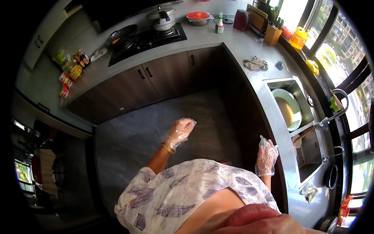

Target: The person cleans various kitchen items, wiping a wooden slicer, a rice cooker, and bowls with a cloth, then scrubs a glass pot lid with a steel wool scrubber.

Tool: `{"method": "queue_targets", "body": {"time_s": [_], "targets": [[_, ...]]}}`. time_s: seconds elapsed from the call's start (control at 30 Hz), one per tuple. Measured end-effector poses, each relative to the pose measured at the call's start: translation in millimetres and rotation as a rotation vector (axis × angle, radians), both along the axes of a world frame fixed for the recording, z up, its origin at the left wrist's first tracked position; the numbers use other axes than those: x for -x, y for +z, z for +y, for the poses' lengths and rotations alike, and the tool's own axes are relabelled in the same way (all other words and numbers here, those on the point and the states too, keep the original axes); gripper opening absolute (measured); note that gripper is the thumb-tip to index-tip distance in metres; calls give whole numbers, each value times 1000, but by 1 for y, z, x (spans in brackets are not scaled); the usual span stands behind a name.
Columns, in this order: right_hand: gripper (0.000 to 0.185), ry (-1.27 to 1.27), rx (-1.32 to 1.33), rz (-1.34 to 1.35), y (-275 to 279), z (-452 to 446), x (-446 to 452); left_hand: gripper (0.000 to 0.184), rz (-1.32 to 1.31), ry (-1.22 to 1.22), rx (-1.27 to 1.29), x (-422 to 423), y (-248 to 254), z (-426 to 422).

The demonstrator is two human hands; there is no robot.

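Note:
My left hand [181,132], in a clear plastic glove, is raised over the dark floor with its fingers curled in. I see nothing in it. On the other side, my right hand [267,155], gloved the same way, is beside the counter edge near the sink. Its fingers stretch out and it holds nothing. In the sink [269,83] close to it sits a pale green basin [297,102] with cloudy yellowish liquid. A spoon with a wooden handle [304,133] leans across the sink divider.
Crumpled rags [255,63] lie on the counter [241,48]; a white cloth [309,192] is below the sink. A knife block [272,35] and a spray bottle [219,23] stand farther back. The stove [150,43] bears a pressure cooker [164,21] and a frying pan [122,33].

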State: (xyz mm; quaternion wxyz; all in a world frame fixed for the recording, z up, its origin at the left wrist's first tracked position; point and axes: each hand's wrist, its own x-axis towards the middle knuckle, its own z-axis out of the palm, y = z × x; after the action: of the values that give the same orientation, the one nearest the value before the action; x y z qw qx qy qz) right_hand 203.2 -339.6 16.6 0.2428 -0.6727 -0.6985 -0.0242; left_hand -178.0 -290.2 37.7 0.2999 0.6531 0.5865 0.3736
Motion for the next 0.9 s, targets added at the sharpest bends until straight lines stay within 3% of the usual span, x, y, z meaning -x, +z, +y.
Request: {"method": "queue_targets", "body": {"time_s": [0.17,0.33,0.57,0.73,0.9], "targets": [[35,18,13,-8,-8,58,-9,16,-67,113,91,-4,-5,34],[37,79,54,58,-21,145,-15,16,-97,221,24,0,1,89],[35,351,65,108,-5,251,24,15,-201,341,174,-1,13,154],[35,398,64,129,-2,316,50,15,-117,377,69,37,-13,201],[34,309,50,116,-10,384,72,16,-86,413,151,95,-22,281]]}}
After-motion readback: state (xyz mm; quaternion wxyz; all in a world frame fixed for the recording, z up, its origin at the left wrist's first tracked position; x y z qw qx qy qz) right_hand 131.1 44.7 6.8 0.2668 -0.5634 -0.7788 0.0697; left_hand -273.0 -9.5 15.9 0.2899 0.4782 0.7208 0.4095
